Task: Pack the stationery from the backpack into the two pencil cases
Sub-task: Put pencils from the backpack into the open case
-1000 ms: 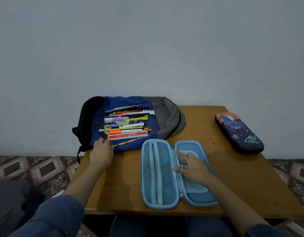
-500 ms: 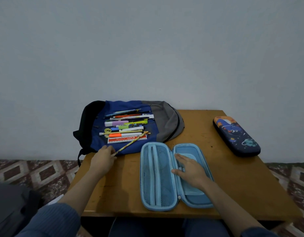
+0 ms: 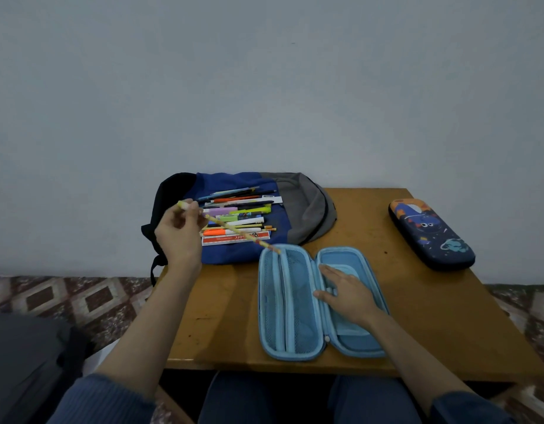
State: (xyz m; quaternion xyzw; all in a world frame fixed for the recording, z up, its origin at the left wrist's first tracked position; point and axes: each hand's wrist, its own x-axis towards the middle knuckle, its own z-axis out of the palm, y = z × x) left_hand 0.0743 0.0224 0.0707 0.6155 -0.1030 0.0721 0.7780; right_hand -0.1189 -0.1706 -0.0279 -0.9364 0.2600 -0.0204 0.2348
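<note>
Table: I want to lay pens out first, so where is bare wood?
The table is bare between the open blue pencil case and the space-print pencil case, and left of the open case, in front of the backpack. The backpack's top is crowded with stationery.

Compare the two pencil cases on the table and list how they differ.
The light blue case lies open, mesh pocket showing; the dark navy case is shut. The light blue case is plain; the dark navy case has a cartoon space print. The right hand rests flat on the light blue case; the dark navy case lies untouched at far right. Both are oblong, round-ended, on the table.
</note>
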